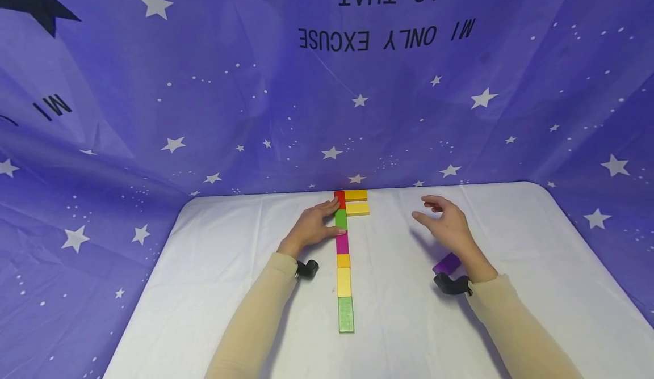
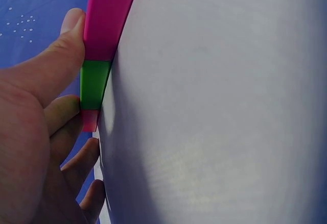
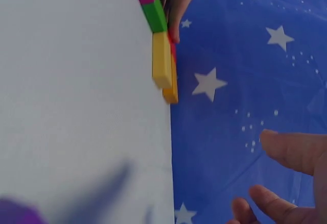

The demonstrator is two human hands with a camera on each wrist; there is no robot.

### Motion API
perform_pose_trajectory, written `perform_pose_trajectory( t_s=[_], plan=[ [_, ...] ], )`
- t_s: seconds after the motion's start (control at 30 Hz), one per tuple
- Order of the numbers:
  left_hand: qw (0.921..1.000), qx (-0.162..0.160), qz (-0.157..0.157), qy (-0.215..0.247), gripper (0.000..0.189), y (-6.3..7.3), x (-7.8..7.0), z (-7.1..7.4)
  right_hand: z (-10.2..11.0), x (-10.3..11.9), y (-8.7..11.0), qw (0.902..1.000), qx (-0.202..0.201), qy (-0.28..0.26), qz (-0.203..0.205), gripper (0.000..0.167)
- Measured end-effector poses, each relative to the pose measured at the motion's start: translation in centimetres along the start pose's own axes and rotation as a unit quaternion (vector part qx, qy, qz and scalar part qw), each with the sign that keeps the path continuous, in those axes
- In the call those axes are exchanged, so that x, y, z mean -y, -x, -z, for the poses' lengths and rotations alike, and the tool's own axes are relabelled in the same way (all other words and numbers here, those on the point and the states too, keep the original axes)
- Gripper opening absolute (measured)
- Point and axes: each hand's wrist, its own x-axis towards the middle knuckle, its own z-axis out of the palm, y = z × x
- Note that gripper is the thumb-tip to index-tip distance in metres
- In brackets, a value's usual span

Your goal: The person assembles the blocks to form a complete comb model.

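Note:
A straight column of coloured blocks runs down the white table: a red block (image 1: 341, 194), a green block (image 1: 341, 218), a magenta block (image 1: 343, 245), a small orange block (image 1: 343, 261), a yellow block (image 1: 344, 282) and a light green block (image 1: 346, 315). My left hand (image 1: 313, 226) rests against the far part, fingers on the red block, thumb near the green-magenta joint. Two flat blocks, one orange (image 1: 356, 195) and one yellow (image 1: 358, 209), stick out rightward from the top. Off to the right, my right hand (image 1: 449, 226) hovers with nothing in it, fingers loosely bent.
A purple block (image 1: 447, 263) lies under the right wrist, partly covered by the black wrist camera (image 1: 452, 284). Behind the white table (image 1: 230, 322) hangs a blue-purple cloth (image 1: 286, 112) with stars and lettering, meeting the table's far edge.

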Motion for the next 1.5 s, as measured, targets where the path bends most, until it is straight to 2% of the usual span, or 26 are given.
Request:
perform_pose_trajectory(
  t_s=[0.2,0.43,0.77,0.97,1.23,1.5],
  plan=[
    [1.0,0.003,-0.001,0.001,0.083,0.1,0.0,0.1,1.3,-1.5,0.7,0.9999,0.006,-0.004,-0.012,0.058],
    [1.0,0.003,0.0,0.005,0.084,0.2,-0.2,0.4,2.4,-3.7,1.0,0.9996,0.012,0.026,-0.002,0.059],
    [1.0,0.006,0.0,0.001,0.083,0.2,0.0,0.4,3.5,-5.9,0.8,0.9975,0.06,0.032,-0.019,0.074],
    [0.9999,0.006,-0.004,0.007,0.083,0.2,-0.1,0.4,3.7,-7.1,0.6,0.9959,0.07,0.053,-0.021,0.077],
    [0.9999,0.004,-0.006,0.007,0.083,0.2,0.1,0.4,3.9,-7.6,1.0,0.9938,0.081,0.069,-0.034,0.083],
    [0.9999,0.005,-0.007,0.007,0.083,0.1,0.1,0.3,3.5,-7.8,0.9,0.9928,0.067,0.095,-0.028,0.081]
  ],
)
